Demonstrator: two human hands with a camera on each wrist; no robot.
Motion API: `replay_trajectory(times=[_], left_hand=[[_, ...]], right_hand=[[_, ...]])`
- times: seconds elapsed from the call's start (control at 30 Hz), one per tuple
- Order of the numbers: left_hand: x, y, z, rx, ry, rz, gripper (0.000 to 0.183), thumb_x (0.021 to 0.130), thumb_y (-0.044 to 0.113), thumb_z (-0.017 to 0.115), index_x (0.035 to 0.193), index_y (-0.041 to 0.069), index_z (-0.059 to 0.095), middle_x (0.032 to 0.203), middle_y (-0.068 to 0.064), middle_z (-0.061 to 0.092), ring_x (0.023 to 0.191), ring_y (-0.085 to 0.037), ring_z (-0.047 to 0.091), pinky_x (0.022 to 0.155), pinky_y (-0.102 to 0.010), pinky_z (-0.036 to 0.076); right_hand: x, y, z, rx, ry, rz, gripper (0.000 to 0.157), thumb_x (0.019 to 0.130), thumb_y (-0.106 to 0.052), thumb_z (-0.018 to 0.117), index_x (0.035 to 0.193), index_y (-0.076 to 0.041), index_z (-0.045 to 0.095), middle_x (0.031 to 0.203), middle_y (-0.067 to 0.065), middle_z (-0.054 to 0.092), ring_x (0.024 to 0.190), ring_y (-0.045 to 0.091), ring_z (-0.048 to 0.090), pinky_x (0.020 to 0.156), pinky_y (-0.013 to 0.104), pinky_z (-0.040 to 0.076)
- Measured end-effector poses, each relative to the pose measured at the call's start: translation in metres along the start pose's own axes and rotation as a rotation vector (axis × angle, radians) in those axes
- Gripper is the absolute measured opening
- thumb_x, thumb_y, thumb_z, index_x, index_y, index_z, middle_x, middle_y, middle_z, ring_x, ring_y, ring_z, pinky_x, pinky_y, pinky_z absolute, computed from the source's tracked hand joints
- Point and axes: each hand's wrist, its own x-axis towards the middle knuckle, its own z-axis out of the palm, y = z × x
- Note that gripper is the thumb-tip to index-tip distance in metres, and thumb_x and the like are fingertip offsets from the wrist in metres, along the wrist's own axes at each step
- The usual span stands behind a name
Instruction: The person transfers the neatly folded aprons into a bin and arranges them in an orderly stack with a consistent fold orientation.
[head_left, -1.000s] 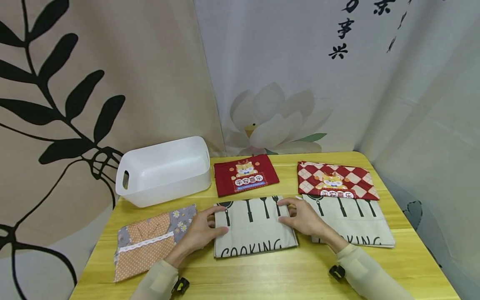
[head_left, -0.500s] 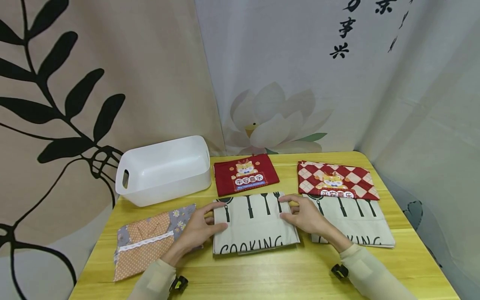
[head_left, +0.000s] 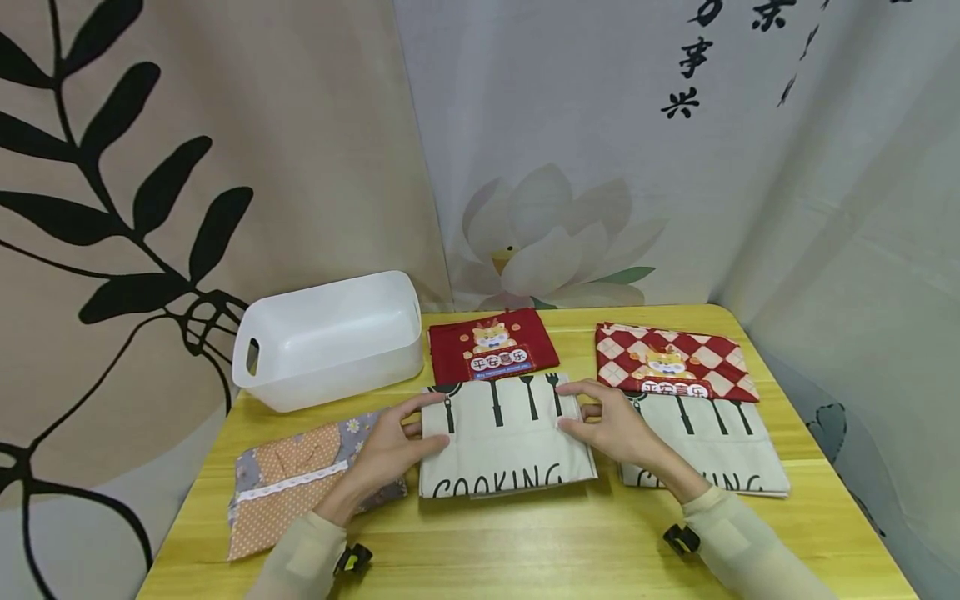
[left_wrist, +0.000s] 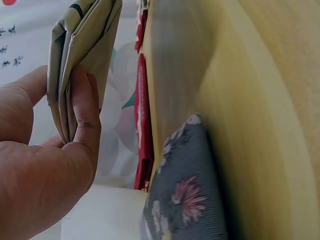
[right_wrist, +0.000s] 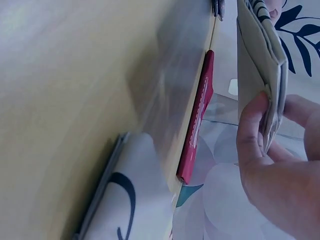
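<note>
A folded white cloth (head_left: 502, 446), printed with black utensils and the word COOKING, is held up off the table between both hands. My left hand (head_left: 390, 450) pinches its left side, thumb on one face and fingers on the other. On the opposite side my right hand (head_left: 618, 429) pinches the cloth the same way. Seen edge-on in the left wrist view, the folded cloth (left_wrist: 102, 45) shows several stacked layers. The right wrist view also has the folded cloth (right_wrist: 252, 60) raised, well apart from the tabletop.
A white plastic bin (head_left: 330, 346) stands at the back left. Around the hands lie a folded red cloth (head_left: 495, 346), a red checked cloth (head_left: 675, 358), a second white COOKING cloth (head_left: 712, 442) and an orange dotted cloth with grey floral parts (head_left: 292, 479) on the wooden table (head_left: 525, 558).
Both hands have lifted the folded white cloth from the table. It has moved up and slightly left, and now overlaps the lower edge of the red cloth in the head view.
</note>
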Motion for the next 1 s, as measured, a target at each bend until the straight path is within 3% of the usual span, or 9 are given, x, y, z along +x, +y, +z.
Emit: replay_trajectory(times=[0.17,0.4,0.83,1.0], left_hand=[[0.0,0.003,-0.002,-0.02,0.002,0.004,0.071,0.1,0.01,0.085,0.165,0.02,0.057,0.155,-0.028,0.068,0.122,-0.033,0.082,0.088,-0.045,0.073],[0.002,0.009,-0.005,-0.017,-0.004,0.025,0.071,0.1,0.008,0.084,0.165,0.02,0.056,0.155,-0.028,0.068,0.12,-0.033,0.083,0.087,-0.045,0.073],[0.006,0.019,-0.015,0.003,0.018,0.052,0.069,0.1,0.007,0.084,0.163,0.021,0.059,0.155,-0.026,0.068,0.119,-0.032,0.082,0.086,-0.038,0.072],[0.005,0.022,-0.019,0.005,0.034,0.04,0.07,0.099,0.007,0.084,0.163,0.022,0.059,0.162,-0.023,0.062,0.118,-0.03,0.082,0.086,-0.037,0.072]], right_hand=[[0.001,-0.003,-0.001,-0.01,-0.005,-0.013,0.053,0.099,-0.013,0.087,0.149,-0.005,0.07,0.157,0.024,0.062,0.094,0.018,0.075,0.073,0.021,0.063],[0.003,-0.008,-0.005,-0.01,-0.002,-0.01,0.053,0.099,-0.013,0.087,0.15,-0.01,0.07,0.156,0.02,0.064,0.081,0.014,0.069,0.062,0.022,0.057],[0.013,-0.017,-0.008,0.033,0.0,0.014,0.055,0.1,-0.019,0.088,0.151,-0.016,0.07,0.163,0.018,0.06,0.1,0.022,0.078,0.073,0.024,0.065],[0.018,-0.02,-0.006,0.066,-0.005,0.019,0.054,0.1,-0.018,0.087,0.151,-0.016,0.069,0.159,0.019,0.061,0.089,0.019,0.074,0.067,0.023,0.06]])
